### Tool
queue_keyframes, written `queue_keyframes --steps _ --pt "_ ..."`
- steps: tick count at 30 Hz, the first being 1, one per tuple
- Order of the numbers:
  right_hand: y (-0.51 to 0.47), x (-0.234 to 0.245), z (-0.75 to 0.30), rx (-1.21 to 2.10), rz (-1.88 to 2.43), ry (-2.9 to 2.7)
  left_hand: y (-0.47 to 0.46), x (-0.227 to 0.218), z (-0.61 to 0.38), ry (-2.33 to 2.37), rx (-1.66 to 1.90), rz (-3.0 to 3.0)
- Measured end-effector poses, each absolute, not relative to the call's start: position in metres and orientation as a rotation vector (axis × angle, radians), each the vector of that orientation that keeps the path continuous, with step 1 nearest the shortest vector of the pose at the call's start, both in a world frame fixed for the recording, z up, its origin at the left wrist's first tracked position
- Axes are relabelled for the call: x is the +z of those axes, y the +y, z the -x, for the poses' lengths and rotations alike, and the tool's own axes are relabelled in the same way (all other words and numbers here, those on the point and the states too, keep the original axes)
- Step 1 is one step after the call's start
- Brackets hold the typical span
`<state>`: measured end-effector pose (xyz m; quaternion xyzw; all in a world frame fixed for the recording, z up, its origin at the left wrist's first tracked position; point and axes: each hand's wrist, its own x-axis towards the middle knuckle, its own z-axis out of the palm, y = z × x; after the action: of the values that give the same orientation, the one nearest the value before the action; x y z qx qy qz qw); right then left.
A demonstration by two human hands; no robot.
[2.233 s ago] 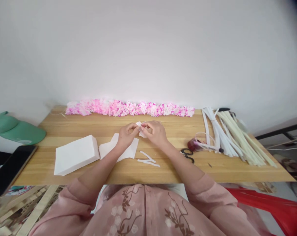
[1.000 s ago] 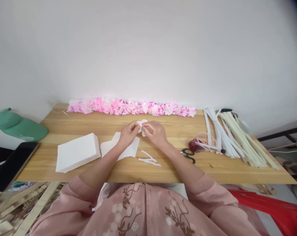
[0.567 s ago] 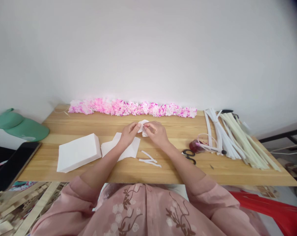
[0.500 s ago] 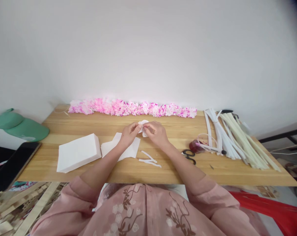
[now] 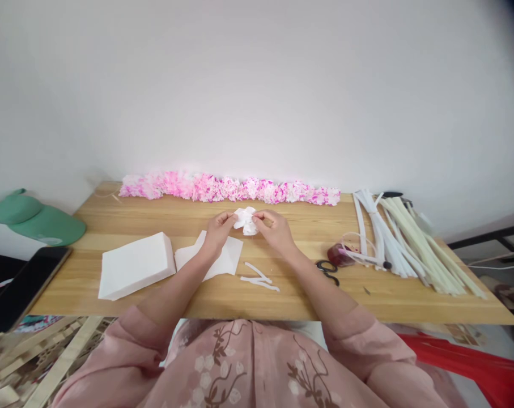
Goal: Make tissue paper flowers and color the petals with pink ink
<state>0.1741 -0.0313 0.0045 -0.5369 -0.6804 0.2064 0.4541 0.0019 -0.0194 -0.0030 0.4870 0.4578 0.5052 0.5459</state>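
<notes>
The person's left hand [image 5: 219, 231] and right hand [image 5: 276, 231] are pinching opposite sides of a white paper flower [image 5: 245, 220], while loose white sheets [image 5: 228, 256] are lying beneath the left forearm [image 5: 178, 288].

Garland [image 5: 226, 188] laid along rear of counter [image 5: 299, 297], wall [image 5: 257, 90] behind. Paper piece [image 5: 245, 220] held between left hand [image 5: 220, 229] and right hand [image 5: 276, 231], in front of garland. Paper block [image 5: 135, 265] placed at left; sheets [image 5: 226, 258] set just beside, partly covered by left forearm [image 5: 175, 289]. Loose strips [image 5: 259, 279] positioned between forearms. Scissors [image 5: 328, 266], jar [image 5: 338, 258], strip bundles [image 5: 429, 249] arranged rightward, in that order. Phone [image 5: 25, 289] placed at left edge, cap [image 5: 44, 222] behind.
</notes>
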Motion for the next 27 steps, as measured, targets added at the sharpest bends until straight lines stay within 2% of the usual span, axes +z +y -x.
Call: queue_keyframes --steps 5,12,20,27 --pt "-0.031 0.007 -0.175 0.523 1.336 -1.693 -0.023 -0.002 -0.002 1.127 1.186 -1.387" --pt "-0.031 0.006 -0.174 0.273 1.381 -1.834 -0.033 0.003 -0.004 1.268 1.103 -1.833" --pt "-0.036 0.009 -0.173 -0.026 1.322 -2.029 -0.029 0.001 -0.001 1.229 1.012 -1.762" --pt "-0.037 0.008 -0.173 -0.090 1.261 -2.116 -0.027 -0.002 -0.002 1.250 0.976 -1.802"
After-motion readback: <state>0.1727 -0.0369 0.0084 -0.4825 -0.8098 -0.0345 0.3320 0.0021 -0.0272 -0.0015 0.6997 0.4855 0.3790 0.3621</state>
